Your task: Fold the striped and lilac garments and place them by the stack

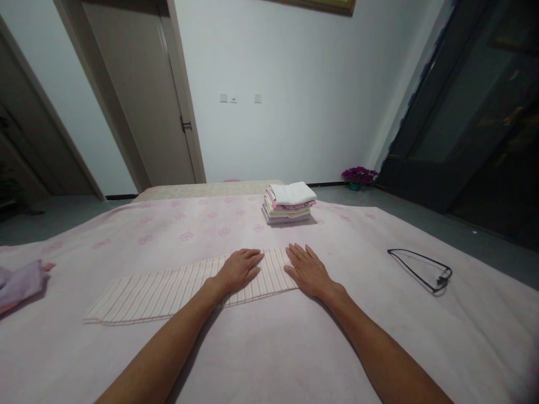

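A striped cloth (155, 294), white with thin red lines, lies folded into a long flat strip in front of me. My left hand (241, 270) rests palm down on it, right of its middle, with the fingers stretched out. At the strip's right end, my right hand (309, 270) lies flat with its fingertips on the fabric. Neither hand grips anything. Beyond my hands stands a neat stack of folded cloths (289, 205), the top one white. The cloth's right edge is partly covered by my right hand.
A pink flowered sheet (269, 348) covers the surface. Black-framed glasses or a similar thin black frame (421, 269) lie at the right. Crumpled lilac fabric (19, 283) sits at the left edge. Behind are a door (138, 84), a wall and purple flowers (359, 175) on the floor.
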Motion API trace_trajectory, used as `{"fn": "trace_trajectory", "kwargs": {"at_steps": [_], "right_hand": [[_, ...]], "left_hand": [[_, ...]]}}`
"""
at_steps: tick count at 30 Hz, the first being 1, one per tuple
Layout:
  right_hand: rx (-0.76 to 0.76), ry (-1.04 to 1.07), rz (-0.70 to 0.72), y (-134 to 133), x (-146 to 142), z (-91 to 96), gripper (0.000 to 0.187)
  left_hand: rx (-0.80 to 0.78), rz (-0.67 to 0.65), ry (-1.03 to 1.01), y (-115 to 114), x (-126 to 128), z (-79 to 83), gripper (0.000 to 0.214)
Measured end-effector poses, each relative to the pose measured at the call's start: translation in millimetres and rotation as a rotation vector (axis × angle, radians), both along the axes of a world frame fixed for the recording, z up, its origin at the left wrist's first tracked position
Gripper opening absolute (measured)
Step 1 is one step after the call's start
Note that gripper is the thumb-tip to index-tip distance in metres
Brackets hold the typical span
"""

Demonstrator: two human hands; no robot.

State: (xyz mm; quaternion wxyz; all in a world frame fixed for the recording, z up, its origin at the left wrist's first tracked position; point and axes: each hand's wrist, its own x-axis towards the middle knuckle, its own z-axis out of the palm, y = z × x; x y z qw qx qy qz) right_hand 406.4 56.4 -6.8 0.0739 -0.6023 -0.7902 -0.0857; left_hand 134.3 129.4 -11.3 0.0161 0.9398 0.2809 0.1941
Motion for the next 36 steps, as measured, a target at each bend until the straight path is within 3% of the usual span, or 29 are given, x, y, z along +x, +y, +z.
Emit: {"fn": "trace_trajectory", "kwargs": {"at_steps": [3,8,15,23,27,29,32,34,36], "right_hand": [[0.023,0.024,-0.015,-3.7,-7.8,4.9,0.061],[-0.02,0.057,0.127,-10.6,-23.6,6.0,0.058],[-0.07,0.066,0.116,-8.4,-21.2,-1.9,0.061],[0.064,0.045,0.129,-12.6,-24.0,1.7,0.051],[0.136,0.0,0.131,-14.0,-24.0,0.9,0.051],[0.135,-0.012,0.104,-12.3,-22.7,-2.7,0.053],[0.137,-0.019,0.094,-8.5,-20.6,-8.8,0.054],[0.14,-0.026,0.107,-6.6,-19.8,-11.0,0.055],[0.136,-0.031,0.108,-5.8,-19.5,-11.6,0.055]], "left_hand": [[-0.012,-0.035,0.047,-4.0,-5.5,-4.3,0.051],[-0.019,0.003,0.106,-12.1,-8.9,-7.7,0.054],[-0.092,-0.001,0.178,-42.6,-29.2,1.3,0.058],[-0.194,-0.116,0.203,-91.6,-56.5,19.7,0.062],[-0.325,-0.161,0.038,-101.0,-64.8,22.5,0.05],[-0.399,-0.097,-0.143,-97.0,-73.3,22.7,0.044],[-0.362,0.151,-0.365,-80.8,-97.9,20.9,0.04],[-0.235,0.317,-0.342,-68.3,-122.8,17.3,0.038],[-0.117,0.472,-0.191,-59.4,-150.8,11.8,0.04]]}}
